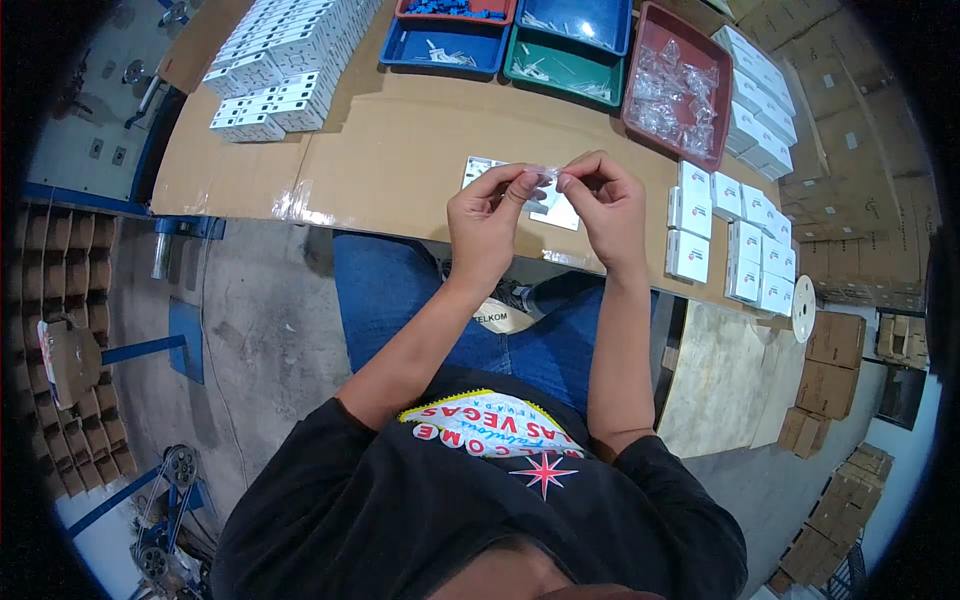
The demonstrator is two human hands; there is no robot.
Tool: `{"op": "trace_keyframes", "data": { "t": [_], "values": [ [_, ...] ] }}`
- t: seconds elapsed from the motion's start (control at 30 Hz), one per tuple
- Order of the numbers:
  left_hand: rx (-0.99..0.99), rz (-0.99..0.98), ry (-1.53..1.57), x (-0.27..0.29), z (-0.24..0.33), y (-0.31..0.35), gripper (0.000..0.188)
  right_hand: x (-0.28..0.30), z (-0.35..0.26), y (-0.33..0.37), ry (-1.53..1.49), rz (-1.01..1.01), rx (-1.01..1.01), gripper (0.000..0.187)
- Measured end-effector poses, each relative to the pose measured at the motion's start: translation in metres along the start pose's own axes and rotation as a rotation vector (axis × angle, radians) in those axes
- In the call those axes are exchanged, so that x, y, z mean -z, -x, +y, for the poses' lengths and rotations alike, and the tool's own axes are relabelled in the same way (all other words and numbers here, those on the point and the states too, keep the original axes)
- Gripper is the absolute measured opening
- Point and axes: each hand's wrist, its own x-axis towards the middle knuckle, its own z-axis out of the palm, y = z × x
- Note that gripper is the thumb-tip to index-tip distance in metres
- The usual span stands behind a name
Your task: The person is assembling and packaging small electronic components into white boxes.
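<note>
Just above the near edge of the cardboard-covered table, my left hand (485,220) and my right hand (613,213) meet at a small clear plastic bag (544,177). Thumb and forefinger of each hand pinch it from opposite sides. Its contents are too small to make out. Behind and below the bag lies a flat white piece with dark markings (566,215), partly hidden by my left hand. Farther off to the right, a dark red tray (632,95) holds many crumpled clear bags.
Blue tray (440,70) and green tray (560,91) hold small white parts; a red one (402,14) holds blue pieces. White boxes are stacked at far left (280,105) and right (760,145). More small white boxes (690,210) lie near my right hand.
</note>
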Motion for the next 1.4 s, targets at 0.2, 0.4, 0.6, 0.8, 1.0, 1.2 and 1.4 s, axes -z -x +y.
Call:
{"op": "trace_keyframes", "data": {
  "t": [0.2,0.4,0.6,0.8,1.0,1.2,1.4],
  "values": [
    [0.035,0.004,-0.005,0.0009,-0.0006,0.0003,0.020,0.0017,0.0005,-0.0021,0.051,-0.011,-0.103,0.006],
    [0.049,0.007,-0.020,0.0005,0.0006,0.0005,0.021,-0.0011,-0.0037,-0.0014,0.001,0.000,-0.152,0.008],
    [0.046,0.006,-0.023,0.0012,-0.0028,0.0009,0.021,0.0049,0.0031,-0.0015,0.060,-0.044,-0.110,0.008],
    [0.044,0.009,-0.035,0.0031,-0.0029,0.0004,0.021,0.0022,0.0036,-0.0018,0.076,-0.055,-0.091,0.008],
    [0.053,0.012,-0.036,0.0032,-0.0027,0.0006,0.021,0.0018,0.0020,-0.0017,0.042,-0.045,-0.159,0.008],
    [0.045,0.021,-0.023,0.0023,-0.0028,0.0008,0.021,-0.0012,-0.0017,-0.0007,0.049,-0.044,-0.125,0.010],
    [0.058,0.021,-0.044,0.0023,-0.0025,0.0011,0.021,0.0007,0.0034,-0.0009,0.056,-0.048,-0.114,0.010]
  ]
}}
